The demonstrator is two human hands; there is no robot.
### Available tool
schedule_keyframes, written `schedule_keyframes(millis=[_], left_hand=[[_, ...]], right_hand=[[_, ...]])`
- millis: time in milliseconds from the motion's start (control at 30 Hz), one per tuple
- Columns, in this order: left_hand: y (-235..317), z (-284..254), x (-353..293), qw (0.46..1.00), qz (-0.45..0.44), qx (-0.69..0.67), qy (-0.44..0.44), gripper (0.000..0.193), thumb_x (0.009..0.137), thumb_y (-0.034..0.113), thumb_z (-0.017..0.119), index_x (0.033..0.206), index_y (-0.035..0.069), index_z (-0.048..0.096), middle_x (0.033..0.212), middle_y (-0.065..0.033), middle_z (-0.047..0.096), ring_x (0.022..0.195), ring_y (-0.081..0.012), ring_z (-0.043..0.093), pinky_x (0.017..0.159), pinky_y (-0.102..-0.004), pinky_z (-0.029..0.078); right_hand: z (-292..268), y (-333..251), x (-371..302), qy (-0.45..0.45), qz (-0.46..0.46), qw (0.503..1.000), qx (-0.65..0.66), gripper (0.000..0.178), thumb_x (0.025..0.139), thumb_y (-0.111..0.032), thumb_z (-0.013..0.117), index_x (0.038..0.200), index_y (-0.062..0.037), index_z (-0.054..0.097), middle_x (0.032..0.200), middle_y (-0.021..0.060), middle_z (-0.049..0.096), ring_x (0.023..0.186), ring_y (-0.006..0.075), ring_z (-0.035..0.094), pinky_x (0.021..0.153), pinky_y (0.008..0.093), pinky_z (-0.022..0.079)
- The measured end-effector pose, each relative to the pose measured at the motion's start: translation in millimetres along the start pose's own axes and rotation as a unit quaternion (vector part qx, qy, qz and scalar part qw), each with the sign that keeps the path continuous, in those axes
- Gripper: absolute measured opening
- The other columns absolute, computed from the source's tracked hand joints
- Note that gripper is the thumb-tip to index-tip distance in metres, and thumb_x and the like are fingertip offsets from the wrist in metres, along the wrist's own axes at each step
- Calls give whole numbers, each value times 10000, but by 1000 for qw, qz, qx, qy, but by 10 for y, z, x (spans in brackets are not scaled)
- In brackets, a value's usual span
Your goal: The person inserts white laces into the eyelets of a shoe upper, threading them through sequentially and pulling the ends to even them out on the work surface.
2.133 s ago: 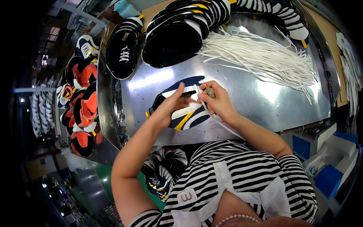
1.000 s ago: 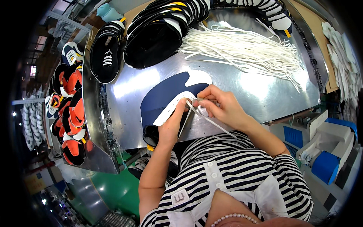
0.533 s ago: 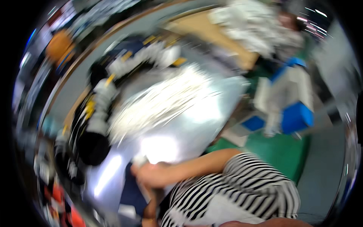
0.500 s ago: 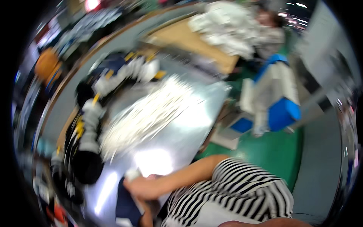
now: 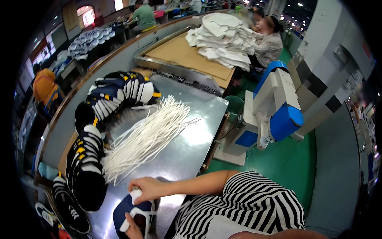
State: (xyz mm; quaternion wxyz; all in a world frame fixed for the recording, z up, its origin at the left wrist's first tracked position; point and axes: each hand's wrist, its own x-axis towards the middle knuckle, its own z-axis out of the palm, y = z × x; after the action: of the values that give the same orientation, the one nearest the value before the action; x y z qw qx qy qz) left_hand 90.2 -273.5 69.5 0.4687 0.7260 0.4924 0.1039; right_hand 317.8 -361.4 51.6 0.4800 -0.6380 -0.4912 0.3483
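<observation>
A navy shoe upper (image 5: 121, 210) with a white eyelet facing (image 5: 149, 223) lies on the shiny metal table in front of me. My left hand (image 5: 133, 229) comes in from the lower edge and pinches the white part of the upper with its thumb on top. My right hand (image 5: 146, 189) reaches in from the right, its fingers closed on a white piece (image 5: 136, 194) at the upper's far edge. Whether that piece belongs to the upper, I cannot tell. A bundle of white laces (image 5: 149, 139) lies just beyond my hands.
Rows of stacked navy and black shoe uppers (image 5: 85, 171) line the left of the metal table (image 5: 191, 147). A pile of white pieces (image 5: 225, 38) sits on a brown board (image 5: 171, 49). At right stands a blue and beige machine (image 5: 274, 103). A person (image 5: 270, 44) sits beyond.
The earlier picture is smeared by motion; now it is sharp. The right hand stays by the navy upper, whose white eyelet facing now shows. The left hand's thumb now shows on the white part.
</observation>
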Motion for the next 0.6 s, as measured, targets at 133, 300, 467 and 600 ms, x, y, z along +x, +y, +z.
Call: schedule_keyframes(millis=[133, 300, 467, 600], left_hand=[[-100, -163, -108, 944, 3, -281, -173, 496, 1045, 366, 435, 1322, -31, 546, 1187, -185, 661, 1038, -282, 656, 919, -325, 494], [269, 89, -195, 965, 188, 183, 18, 225, 847, 144, 715, 1024, 18, 658, 855, -181, 679, 770, -344, 675, 682, -372, 515], [328, 138, -324, 945, 269, 165, 85, 178, 873, 122, 689, 1019, 28, 656, 842, -170, 680, 730, -340, 667, 650, -379, 509], [359, 102, -377, 940, 275, 153, 133, 153, 863, 107, 681, 993, 36, 641, 786, -158, 653, 690, -346, 635, 617, -396, 492]], right_hand=[[85, 450, 420, 78, 54, 995, 22, 491, 713, -349, 800, 1073, -58, 638, 1000, 130, 664, 905, 265, 642, 805, 368, 502], [-305, 291, 57, 124, 27, 987, 100, 207, 907, -223, 671, 963, -30, 618, 883, 65, 622, 746, 148, 606, 620, 296, 492], [3, -11, -227, -112, 114, 983, 87, 236, 887, -267, 711, 931, -35, 717, 658, -17, 593, 619, 46, 515, 567, 238, 416], [167, -141, -238, -195, 122, 959, 163, 217, 890, -222, 697, 792, -44, 620, 626, -49, 486, 607, 50, 419, 541, 260, 351]])
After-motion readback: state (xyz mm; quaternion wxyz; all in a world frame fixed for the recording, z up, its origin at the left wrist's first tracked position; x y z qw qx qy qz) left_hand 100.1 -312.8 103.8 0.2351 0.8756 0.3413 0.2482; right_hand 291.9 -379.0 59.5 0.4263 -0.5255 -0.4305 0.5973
